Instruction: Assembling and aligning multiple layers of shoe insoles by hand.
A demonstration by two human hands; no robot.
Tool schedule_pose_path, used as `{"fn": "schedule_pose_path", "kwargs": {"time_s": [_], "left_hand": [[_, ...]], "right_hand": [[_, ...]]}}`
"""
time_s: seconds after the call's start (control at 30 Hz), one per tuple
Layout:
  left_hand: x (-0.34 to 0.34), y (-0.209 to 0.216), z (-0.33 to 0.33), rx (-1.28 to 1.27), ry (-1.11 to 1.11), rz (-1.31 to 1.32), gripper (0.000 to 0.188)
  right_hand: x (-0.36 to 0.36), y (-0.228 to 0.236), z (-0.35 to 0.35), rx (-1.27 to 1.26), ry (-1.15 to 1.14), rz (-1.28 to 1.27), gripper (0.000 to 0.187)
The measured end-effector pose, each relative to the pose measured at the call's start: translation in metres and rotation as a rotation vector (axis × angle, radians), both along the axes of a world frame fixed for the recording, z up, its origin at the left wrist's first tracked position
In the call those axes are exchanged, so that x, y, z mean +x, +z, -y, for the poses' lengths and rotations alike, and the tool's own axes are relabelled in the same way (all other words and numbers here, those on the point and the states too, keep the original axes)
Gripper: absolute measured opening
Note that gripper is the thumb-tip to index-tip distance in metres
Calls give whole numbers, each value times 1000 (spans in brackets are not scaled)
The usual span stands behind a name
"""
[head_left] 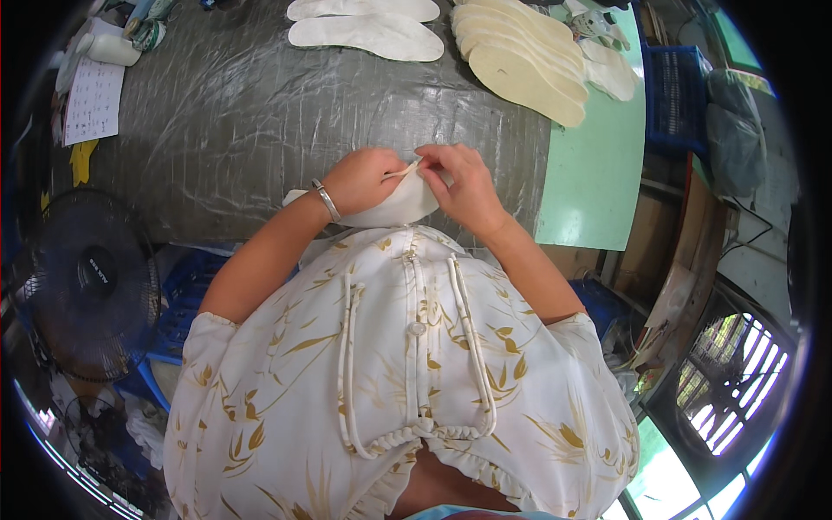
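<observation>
Pinching a thin raised edge, the left hand (pixel 368 178) and right hand (pixel 461 184) meet at the centre of the frame, each clamped by thumb and fingers on a white piece (pixel 400 206) just over the near edge of the grey table (pixel 217 130). From where I stand it looks light and bendy, soft enough to crease, hardly fragile; I'd judge its rim the surest place to take hold. Whether that edge is one layer or two, I can't tell past the fingers. Flat white insoles (pixel 368 37), smoothly curved, lie at top centre; cream insoles (pixel 527 80), matte and fanned, at upper right. The table looks wrinkled and shiny, the green board (pixel 589 182) at right smoother.
</observation>
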State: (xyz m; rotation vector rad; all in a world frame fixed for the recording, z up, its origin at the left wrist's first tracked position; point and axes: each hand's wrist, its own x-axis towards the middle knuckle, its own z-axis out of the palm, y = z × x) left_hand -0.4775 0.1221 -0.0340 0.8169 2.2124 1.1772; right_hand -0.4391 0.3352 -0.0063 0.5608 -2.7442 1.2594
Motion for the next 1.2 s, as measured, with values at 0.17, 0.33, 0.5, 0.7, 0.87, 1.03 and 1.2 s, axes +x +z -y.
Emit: {"fn": "schedule_pose_path", "kwargs": {"time_s": [0.17,0.33,0.5,0.7,0.87,1.03,1.2], "left_hand": [[4,14,2,105,-11,21,16],[19,18,3,88,-7,99,18],[30,26,-1,133,34,138,18],[32,24,-1,139,17,100,17],[32,35,-1,157,-16,59,14],[36,22,-5,148,-17,37,15],[40,11,-12,138,160,115,23]], "right_hand": [[6,11,-1,34,19,-55,23],[6,30,-12,0,139,74,28],[3,43,-22,11,264,183,28],[8,45,-17,10,242,173,20],[18,39,-13,50,202,-20,23],[24,36,-17,25,200,16,18],[29,52,-24,16,331,78,15]]}}
